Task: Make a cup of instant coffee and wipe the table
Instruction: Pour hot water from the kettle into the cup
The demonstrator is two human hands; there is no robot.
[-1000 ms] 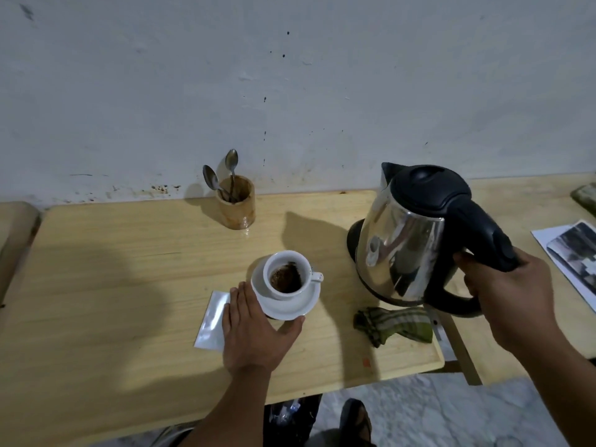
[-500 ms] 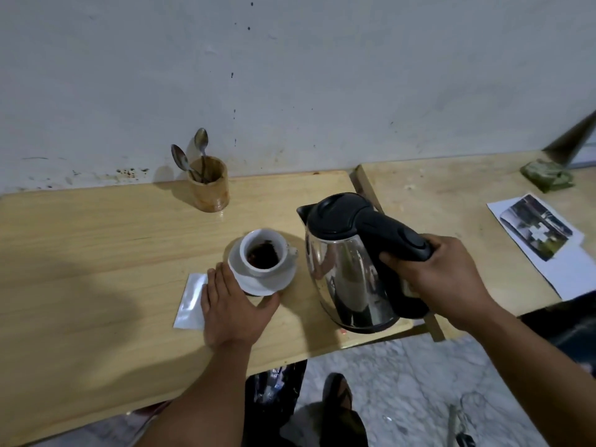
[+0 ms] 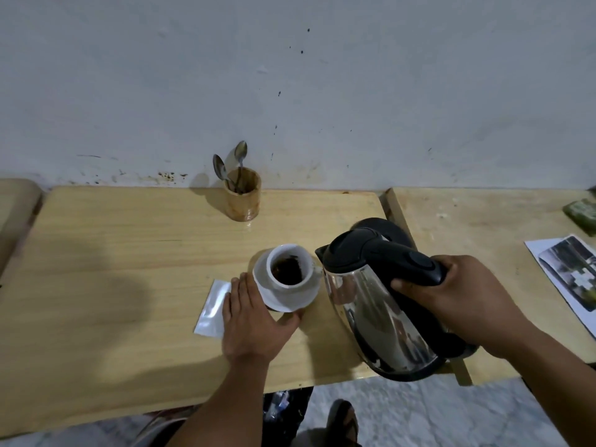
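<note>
A white cup (image 3: 289,267) sits on a white saucer (image 3: 285,296) on a pale wooden table (image 3: 129,269) set against a grey wall. Dark coffee powder lies in the bottom of the cup.

The left hand (image 3: 254,321) lies flat on the table at the near-left edge of the saucer, fingers straight and together, thumb spread along the saucer's near rim. Under the fingers, left of the cup, lies a silver sachet (image 3: 213,304).

The right hand (image 3: 464,304) is wrapped around the black handle of a steel kettle (image 3: 380,304), held in the air just right of the cup — its spout points at the cup, very close to the rim.

Behind the cup, by the wall, a wooden holder (image 3: 242,198) carries two spoons (image 3: 230,166). Far right of the cup, on a second table, lies a printed sheet (image 3: 571,272).
</note>
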